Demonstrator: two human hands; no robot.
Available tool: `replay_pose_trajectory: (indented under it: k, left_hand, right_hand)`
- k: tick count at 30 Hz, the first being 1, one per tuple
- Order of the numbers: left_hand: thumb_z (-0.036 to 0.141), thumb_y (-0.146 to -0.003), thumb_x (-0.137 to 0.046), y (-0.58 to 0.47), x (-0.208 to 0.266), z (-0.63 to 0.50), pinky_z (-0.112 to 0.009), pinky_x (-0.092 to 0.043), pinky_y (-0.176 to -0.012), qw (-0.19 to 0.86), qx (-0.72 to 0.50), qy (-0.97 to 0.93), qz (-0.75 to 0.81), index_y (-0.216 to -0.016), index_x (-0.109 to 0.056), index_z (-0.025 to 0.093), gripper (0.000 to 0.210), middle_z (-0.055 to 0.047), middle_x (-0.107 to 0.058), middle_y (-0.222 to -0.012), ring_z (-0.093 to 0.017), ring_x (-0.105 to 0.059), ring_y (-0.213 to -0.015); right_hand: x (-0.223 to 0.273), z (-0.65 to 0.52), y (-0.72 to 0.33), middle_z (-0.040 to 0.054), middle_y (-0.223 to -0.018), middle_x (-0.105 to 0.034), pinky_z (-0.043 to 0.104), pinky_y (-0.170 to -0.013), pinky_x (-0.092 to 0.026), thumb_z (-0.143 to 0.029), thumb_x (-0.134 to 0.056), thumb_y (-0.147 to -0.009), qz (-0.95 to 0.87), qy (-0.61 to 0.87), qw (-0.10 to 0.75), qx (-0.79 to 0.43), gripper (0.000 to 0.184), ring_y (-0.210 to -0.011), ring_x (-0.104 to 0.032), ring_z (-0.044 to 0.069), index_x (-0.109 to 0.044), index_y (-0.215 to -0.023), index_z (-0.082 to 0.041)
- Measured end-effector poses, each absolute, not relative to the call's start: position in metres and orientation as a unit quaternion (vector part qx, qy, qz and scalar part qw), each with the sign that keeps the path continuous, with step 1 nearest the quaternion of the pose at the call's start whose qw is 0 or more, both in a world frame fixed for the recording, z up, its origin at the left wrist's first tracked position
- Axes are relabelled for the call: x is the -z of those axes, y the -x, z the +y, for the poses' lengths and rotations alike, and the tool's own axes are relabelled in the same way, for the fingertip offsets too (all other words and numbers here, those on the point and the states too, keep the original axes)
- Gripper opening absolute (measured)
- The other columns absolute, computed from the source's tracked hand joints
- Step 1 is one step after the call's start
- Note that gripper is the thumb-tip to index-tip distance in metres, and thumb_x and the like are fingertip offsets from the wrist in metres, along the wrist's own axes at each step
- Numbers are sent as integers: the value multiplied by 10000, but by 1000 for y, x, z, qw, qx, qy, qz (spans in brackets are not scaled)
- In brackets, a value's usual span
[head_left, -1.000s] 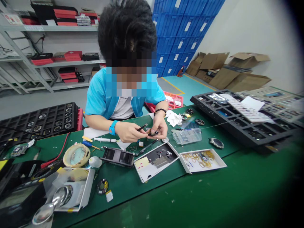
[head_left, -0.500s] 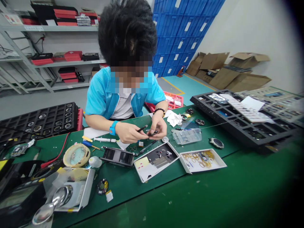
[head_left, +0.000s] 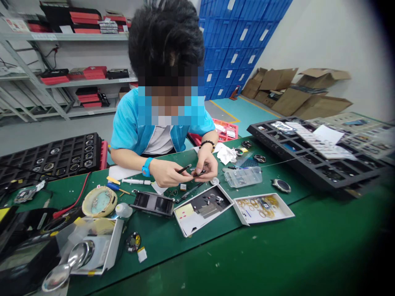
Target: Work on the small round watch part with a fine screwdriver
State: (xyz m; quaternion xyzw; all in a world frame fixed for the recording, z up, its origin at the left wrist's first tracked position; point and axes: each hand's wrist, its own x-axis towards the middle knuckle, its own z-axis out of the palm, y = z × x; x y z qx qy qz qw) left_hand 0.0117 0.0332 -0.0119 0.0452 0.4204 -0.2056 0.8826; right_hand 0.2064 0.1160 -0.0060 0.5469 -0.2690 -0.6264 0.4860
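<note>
Co-worker across the desk (head_left: pixel 277 246) is working on a watch part (head_left: pixel 198 173), and it's looking midway.
I'm not seeing my own hands, so I cannot tell either grip; the co-worker's hand (head_left: pixel 207 164) is pinching the part while tweezers (head_left: pixel 184 168) are probing it.

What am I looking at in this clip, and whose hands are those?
One camera, worn on a person's head, looks across a green workbench. The wearer's own hands are out of view. The hands at work belong to a co-worker in a blue shirt seated opposite: one hand holds a thin black tool to a small dark part pinched in the other hand. On the bench lie a clear plastic box, two white shallow trays of small parts, a round watch body and black compartment trays.
</note>
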Motion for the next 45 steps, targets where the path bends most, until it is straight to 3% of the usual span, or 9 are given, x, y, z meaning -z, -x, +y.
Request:
replay_pose_trajectory:
  k: [10, 19, 22, 27, 45]
  left_hand:
    - [230, -844, -808, -7, 13, 35, -141, -503, -596, 898, 210, 28, 386, -1048, -762, 261, 211, 85, -679, -746, -55, -659, -694]
    - [88, -845, -788, -7, 11, 32, -41, -487, -664, 889, 183, 158, 388, -1010, -739, 180, 195, 66, -657, -709, -15, -673, -728]
    - [79, -827, -800, -7, 8, 30, -38, -492, -679, 892, 179, 122, 397, -1002, -740, 187, 214, 79, -661, -716, -12, -680, -738]
    - [153, -804, -836, -9, 8, 30, -127, -481, -564, 887, 198, 6, 418, -928, -747, 203, 160, 78, -634, -665, -48, -654, -651]
    - [244, -845, -804, -15, 25, 42, -160, -462, -525, 881, 197, -125, 412, -930, -708, 180, 143, 52, -600, -666, -67, -606, -609]
  right_hand:
    - [7, 122, -205, 90, -1210, -632, 134, -1057, -523, -269, -550, -988, -266, -561, 474, 624, 310, -1144, -639, 11, -685, -1147, -41]
    - [5, 121, -204, 92, -1260, -622, 172, -1115, -510, -307, -567, -983, -350, -555, 464, 595, 350, -1186, -625, 15, -677, -1191, -48]
    - [4, 121, -203, 111, -1247, -626, 180, -1105, -513, -300, -585, -971, -362, -563, 460, 583, 363, -1172, -632, 19, -668, -1195, -26]
    - [6, 123, -202, 116, -1242, -628, 214, -1103, -521, -263, -594, -958, -366, -562, 463, 580, 337, -1155, -636, 18, -667, -1182, -21]
    - [6, 123, -202, 108, -1264, -620, 263, -1146, -539, -254, -560, -988, -355, -538, 480, 596, 312, -1201, -620, 38, -660, -1188, -37]
